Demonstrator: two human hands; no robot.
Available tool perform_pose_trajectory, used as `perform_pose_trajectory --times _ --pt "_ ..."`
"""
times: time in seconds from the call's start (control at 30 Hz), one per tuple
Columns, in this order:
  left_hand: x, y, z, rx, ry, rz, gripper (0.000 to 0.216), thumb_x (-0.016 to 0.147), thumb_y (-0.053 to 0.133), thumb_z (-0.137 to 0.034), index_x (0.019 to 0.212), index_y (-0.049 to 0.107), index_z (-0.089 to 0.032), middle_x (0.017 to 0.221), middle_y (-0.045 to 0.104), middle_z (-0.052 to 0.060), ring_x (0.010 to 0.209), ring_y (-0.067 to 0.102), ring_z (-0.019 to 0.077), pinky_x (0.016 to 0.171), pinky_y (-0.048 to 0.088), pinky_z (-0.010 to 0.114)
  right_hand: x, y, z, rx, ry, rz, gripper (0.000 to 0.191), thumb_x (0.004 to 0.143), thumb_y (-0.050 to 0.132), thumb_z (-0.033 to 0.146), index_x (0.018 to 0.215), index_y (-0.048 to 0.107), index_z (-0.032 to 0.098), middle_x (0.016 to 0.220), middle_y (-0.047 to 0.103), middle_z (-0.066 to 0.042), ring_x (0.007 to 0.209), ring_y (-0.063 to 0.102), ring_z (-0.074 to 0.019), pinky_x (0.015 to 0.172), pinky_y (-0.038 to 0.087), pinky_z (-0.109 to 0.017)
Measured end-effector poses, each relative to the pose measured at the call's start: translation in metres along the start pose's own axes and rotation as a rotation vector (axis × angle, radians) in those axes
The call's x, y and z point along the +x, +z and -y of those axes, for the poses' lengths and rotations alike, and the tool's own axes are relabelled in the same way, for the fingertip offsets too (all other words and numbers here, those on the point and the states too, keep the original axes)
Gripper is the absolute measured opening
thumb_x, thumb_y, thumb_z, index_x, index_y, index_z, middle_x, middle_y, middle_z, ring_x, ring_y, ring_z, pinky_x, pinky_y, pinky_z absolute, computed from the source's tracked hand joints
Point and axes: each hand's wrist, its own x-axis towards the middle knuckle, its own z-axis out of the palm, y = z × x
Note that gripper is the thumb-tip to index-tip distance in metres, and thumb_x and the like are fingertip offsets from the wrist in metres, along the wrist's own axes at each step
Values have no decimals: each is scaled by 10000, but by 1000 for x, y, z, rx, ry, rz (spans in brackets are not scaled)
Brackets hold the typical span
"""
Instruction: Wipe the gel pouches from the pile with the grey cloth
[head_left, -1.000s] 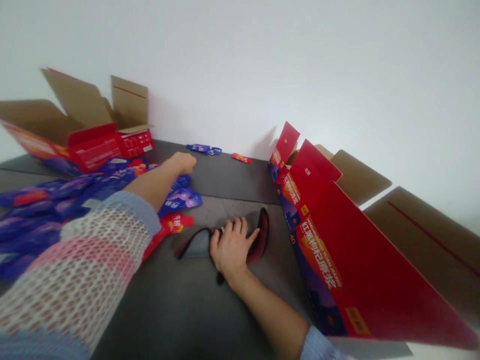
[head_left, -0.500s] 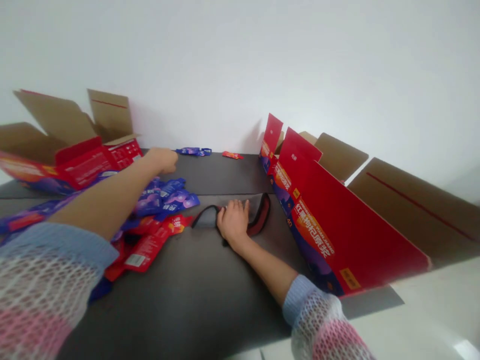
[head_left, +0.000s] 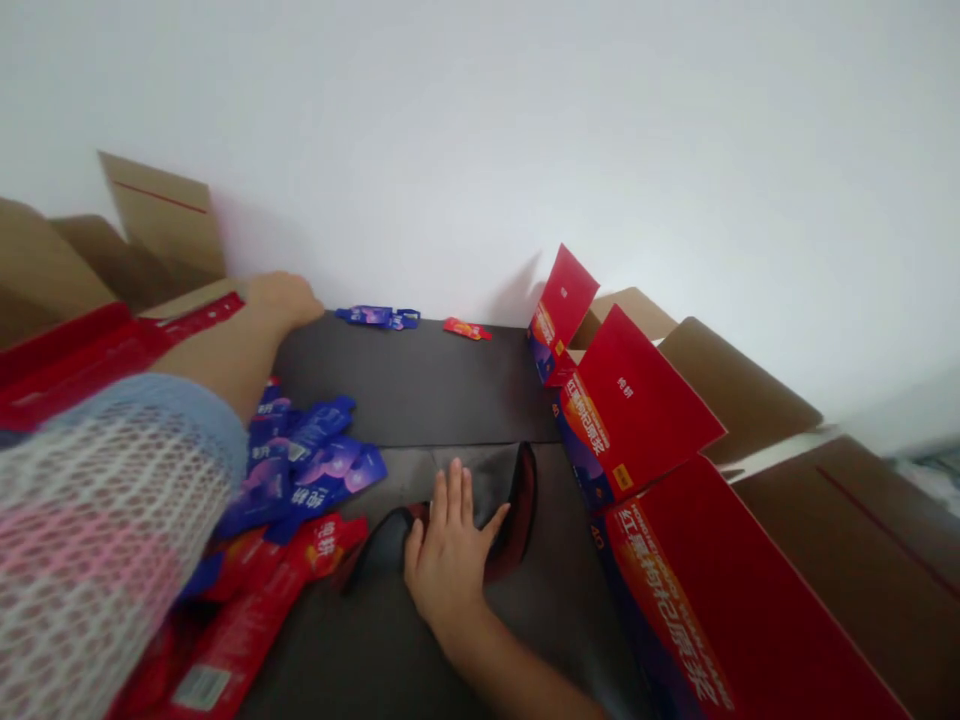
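My right hand (head_left: 450, 550) lies flat with its fingers stretched and thumb apart. It presses on a dark, curved, flexible piece (head_left: 517, 510) with black edging and a reddish-brown side, whose kind I cannot make out. My left hand (head_left: 289, 298) is stretched far forward, over the inner edge of the left carton (head_left: 67, 365). Its fingers point away from me and are hidden and blurred. Below my left forearm lie several blue-purple sachets (head_left: 319, 485) and several red sachets (head_left: 247, 620) in a heap, partly covered by the sleeve.
Open red cartons (head_left: 645, 400) with raised brown flaps stand in a row on the right. Near the wall, purple sachets (head_left: 375, 317) and a red-orange sachet (head_left: 466, 328) lie on the dark table (head_left: 420, 390).
The view has tilted and shifted. My left hand has moved left toward the left carton. My right hand has flattened, fingers straighter, on the dark piece.
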Motion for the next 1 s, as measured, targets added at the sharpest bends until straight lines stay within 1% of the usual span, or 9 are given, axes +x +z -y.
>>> perform_pose_trajectory --times 0.1,0.2,0.37,0.53,0.6,0.7,0.77,0.87,1.0 --pt "11 4 -10 20 58 87 487 847 572 -331 1184 689 2 1254 666 264 1161 628 338 964 498 458 -1 2 0 -51 12 -4 599 984 336 366 1546 362 161 1667 168 -126 1553 130 -274 1147 -53 -732" --pt "16 11 -9 25 125 197 451 820 553 -344 1130 741 -76 1230 688 249 1151 643 375 939 508 446 -1 5 3 -63 71 -42 589 939 419 334 1497 450 149 1644 246 -181 1537 167 -339 1143 -1 -741" --pt "26 18 -1 -28 150 259 481 776 550 -411 1095 758 -117 1197 711 233 1093 677 360 892 523 399 20 -12 10 -37 326 -207 555 881 489 278 1410 523 110 1603 279 -254 1504 172 -413 1116 153 -737" --pt "45 25 6 -82 98 304 512 777 526 -447 1105 755 -127 1186 718 224 1064 690 348 851 534 371 91 -28 -2 100 575 -199 502 837 468 215 1322 578 148 1574 316 -223 1468 204 -424 1052 216 -761" --pt "56 28 7 -113 85 312 536 812 475 -452 1127 746 -115 1224 698 237 1110 668 371 872 531 400 130 -30 -7 213 694 -181 488 802 484 201 1272 615 179 1552 353 -202 1453 233 -410 1042 265 -724" --pt "73 35 2 -167 102 311 609 868 387 -470 1166 722 -57 1257 662 283 1159 635 404 914 518 460 188 -38 -5 367 809 -273 495 783 471 212 1253 623 234 1511 411 -157 1421 291 -359 1046 316 -630" --pt "84 42 -5 -195 121 288 643 893 354 -476 1200 699 -28 1297 630 304 1212 599 413 957 497 489 220 -46 1 558 879 -217 527 785 443 239 1291 591 251 1493 433 -169 1381 339 -366 956 399 -608" --pt "98 61 -21 -229 159 244 635 923 335 -428 1318 627 -27 1436 535 279 1386 450 391 1066 424 499 254 -56 9 609 791 -250 548 798 404 244 1322 562 255 1483 451 -159 1399 331 -336 970 398 -587" --pt "110 95 -40 -286 221 214 645 922 391 -399 1470 487 -74 1506 504 188 1491 298 328 1152 342 452 269 -51 6 533 713 -313 532 791 408 235 1292 587 247 1454 478 -167 1401 320 -347 1000 355 -620"
